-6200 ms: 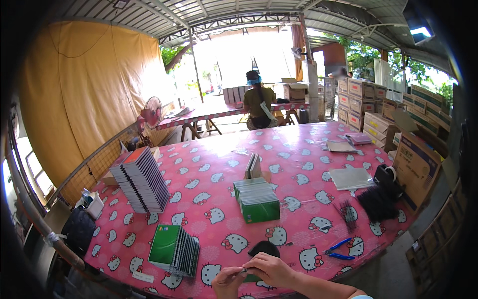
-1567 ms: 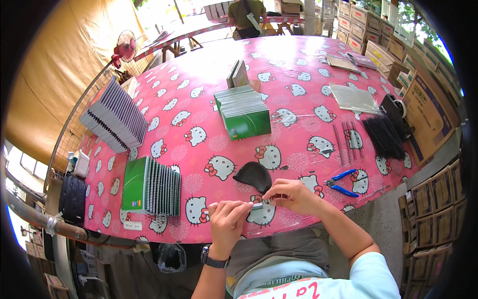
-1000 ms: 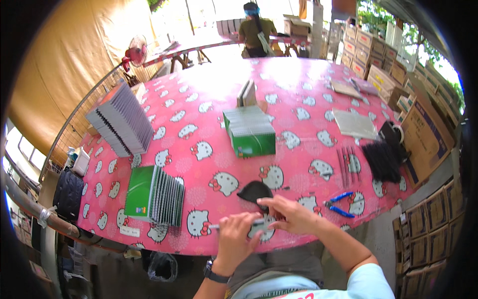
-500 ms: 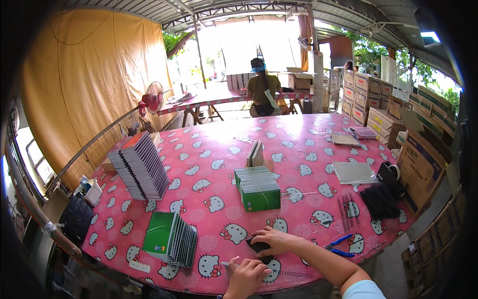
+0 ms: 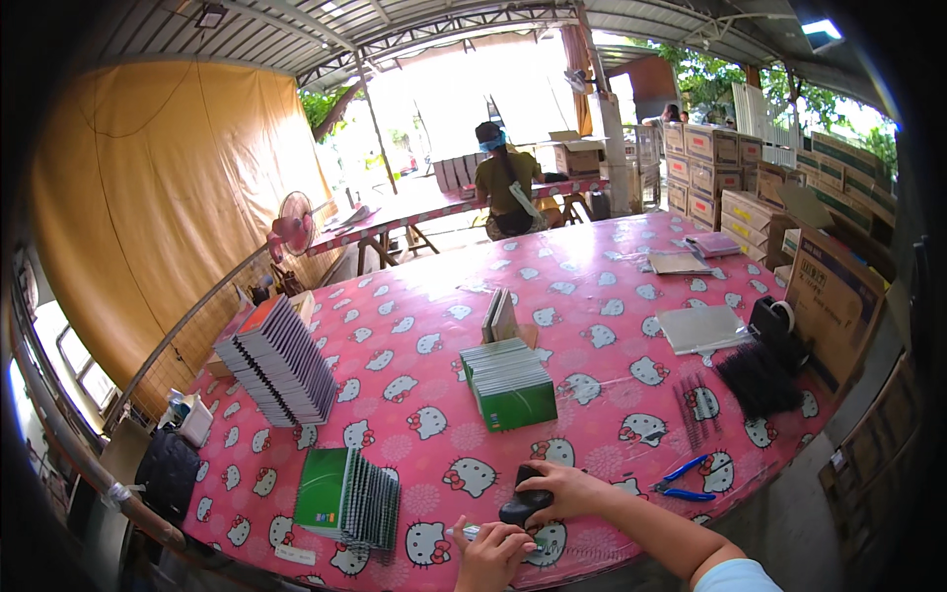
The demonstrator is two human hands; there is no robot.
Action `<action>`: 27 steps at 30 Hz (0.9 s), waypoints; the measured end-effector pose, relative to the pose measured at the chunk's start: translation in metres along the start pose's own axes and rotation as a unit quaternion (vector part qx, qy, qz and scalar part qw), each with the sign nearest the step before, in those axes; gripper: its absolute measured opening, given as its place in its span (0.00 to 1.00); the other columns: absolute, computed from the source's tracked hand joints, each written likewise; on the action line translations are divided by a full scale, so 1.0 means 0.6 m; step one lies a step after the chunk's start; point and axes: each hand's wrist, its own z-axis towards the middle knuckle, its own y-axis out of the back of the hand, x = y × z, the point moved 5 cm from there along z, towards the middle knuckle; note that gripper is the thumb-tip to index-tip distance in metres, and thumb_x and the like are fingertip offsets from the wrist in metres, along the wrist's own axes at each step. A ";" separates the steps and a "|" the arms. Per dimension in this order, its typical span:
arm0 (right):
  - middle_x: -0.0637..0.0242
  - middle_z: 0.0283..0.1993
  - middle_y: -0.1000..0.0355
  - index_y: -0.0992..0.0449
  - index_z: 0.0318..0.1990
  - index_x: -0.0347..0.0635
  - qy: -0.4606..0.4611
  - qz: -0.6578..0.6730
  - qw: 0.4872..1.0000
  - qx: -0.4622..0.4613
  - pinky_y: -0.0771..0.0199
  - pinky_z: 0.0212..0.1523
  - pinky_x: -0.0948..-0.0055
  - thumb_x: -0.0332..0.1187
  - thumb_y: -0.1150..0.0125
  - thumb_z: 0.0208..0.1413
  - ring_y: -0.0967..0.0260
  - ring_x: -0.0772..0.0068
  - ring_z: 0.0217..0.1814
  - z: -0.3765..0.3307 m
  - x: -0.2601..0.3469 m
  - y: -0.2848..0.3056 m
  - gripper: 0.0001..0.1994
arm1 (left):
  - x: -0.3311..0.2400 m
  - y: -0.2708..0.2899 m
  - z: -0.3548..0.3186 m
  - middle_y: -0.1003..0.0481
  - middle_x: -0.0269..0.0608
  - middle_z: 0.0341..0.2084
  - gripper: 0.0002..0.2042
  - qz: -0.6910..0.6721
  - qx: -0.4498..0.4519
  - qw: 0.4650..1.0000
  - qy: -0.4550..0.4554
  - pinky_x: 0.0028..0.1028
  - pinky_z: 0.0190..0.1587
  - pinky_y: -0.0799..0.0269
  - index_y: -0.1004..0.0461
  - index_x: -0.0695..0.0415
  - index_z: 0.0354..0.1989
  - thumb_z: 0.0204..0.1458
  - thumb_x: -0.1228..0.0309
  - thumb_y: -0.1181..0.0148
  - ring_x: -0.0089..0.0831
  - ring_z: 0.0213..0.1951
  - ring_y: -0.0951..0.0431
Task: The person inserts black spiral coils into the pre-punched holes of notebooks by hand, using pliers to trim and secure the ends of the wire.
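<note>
My right hand [image 5: 554,491] is closed around a black rounded object [image 5: 521,507] near the table's front edge; its kind is not clear. Just left of it and nearer to me, my left hand [image 5: 496,555] has curled fingers around something mostly hidden, with a thin whitish end poking out by the fingertips. A clear spiral coil [image 5: 592,555] lies on the tabletop beside the left hand. Green spiral notebooks stand in a stack [image 5: 345,501] to the left, and a row of green notebooks [image 5: 508,385] sits beyond my hands.
Blue-handled pliers [image 5: 685,479] and black binding coils [image 5: 758,378] lie to the right on the pink patterned table [image 5: 395,434]. A tall notebook stack [image 5: 276,360] stands at left. Cartons [image 5: 834,296] rise along the right. A person [image 5: 510,183] sits at another table behind.
My right hand has lifted and tilted the black object, showing more of it. The left hand stays close by, now with the whitish end in clearer sight. The whole view has tilted slightly.
</note>
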 end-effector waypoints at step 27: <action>0.64 0.41 0.24 0.21 0.41 0.39 -0.030 0.510 0.860 0.007 0.33 0.45 0.69 0.49 0.38 0.53 0.32 0.74 0.45 -0.055 0.053 0.017 0.20 | 0.039 0.025 -0.008 0.24 0.21 0.22 0.26 -0.014 -0.079 0.993 0.083 0.43 0.60 0.53 0.25 0.47 0.45 0.32 0.65 0.26 0.22 0.31 0.24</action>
